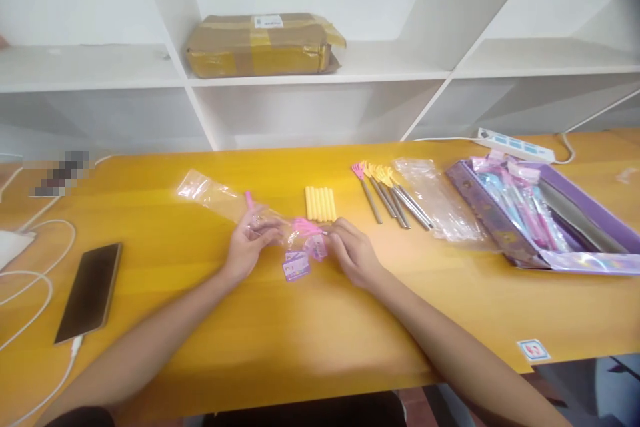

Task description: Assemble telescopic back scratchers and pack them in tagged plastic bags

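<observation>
My left hand point(250, 240) is closed around a long clear plastic bag point(215, 197), which stretches away to the upper left. A pink tube point(249, 199) sticks up by its fingers. My right hand point(355, 250) pinches the end of a pink hand-shaped back scratcher point(306, 225), whose head points toward my left hand. Just below lie small purple printed cards point(296, 267). Behind them sits a row of yellow tubes point(321, 204). To the right, several back scratchers point(387, 193) with metal rods and pink or yellow heads lie side by side.
Clear bags point(440, 203) lie near a purple box point(525, 261) of packaged items. A power strip point(517, 145) is behind it. At left are a phone point(89, 293) and white cables point(47, 273). A taped carton point(260, 47) sits on the shelf; a sticker point(533, 350) marks the front edge.
</observation>
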Available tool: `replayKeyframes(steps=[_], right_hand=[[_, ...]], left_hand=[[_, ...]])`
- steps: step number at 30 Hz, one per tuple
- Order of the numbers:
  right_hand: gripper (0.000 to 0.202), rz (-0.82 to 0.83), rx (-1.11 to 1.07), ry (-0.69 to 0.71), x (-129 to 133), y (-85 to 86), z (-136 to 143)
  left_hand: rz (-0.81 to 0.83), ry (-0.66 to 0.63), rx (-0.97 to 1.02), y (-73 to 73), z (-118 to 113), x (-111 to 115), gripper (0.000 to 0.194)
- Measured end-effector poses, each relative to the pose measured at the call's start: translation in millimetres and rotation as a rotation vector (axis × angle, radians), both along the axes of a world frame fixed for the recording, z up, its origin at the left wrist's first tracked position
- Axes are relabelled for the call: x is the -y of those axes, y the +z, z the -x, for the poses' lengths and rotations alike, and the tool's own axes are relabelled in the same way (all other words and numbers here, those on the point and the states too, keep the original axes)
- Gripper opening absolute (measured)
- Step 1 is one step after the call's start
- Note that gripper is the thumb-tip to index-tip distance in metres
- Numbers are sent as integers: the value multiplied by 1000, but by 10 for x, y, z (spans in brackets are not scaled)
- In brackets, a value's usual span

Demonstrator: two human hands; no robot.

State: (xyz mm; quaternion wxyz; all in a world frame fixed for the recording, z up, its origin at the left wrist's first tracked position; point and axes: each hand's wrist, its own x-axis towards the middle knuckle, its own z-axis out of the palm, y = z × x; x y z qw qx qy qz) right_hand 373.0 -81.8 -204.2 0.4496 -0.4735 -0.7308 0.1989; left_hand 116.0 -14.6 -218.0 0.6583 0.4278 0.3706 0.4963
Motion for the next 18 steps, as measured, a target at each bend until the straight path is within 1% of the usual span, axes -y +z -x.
replayKeyframes(steps=[1, 3, 6, 8, 10, 14, 18], right_hand=[[34, -30, 76, 8, 5, -7, -13], [29, -59, 166, -4, 6, -21, -39], [23, -100, 240, -48, 5, -30, -67], [21, -129, 278, -54, 5, -26, -84], [20, -153, 316, -50, 4, -23, -101], [18, -152, 358, -66, -6, -34, -123], [19, -123, 331, -67, -16, -51, -126]], left_hand=[[1, -17, -20, -10, 4, -3, 74], [15, -16, -54, -39, 13, -17, 72], [78, 95, -51, -63, 21, -57, 65], [119, 178, -21, -48, 23, -90, 65], [131, 224, 8, -18, 26, -119, 63], [133, 247, 33, 29, 37, -152, 56], [166, 270, 37, 26, 52, -156, 55]])
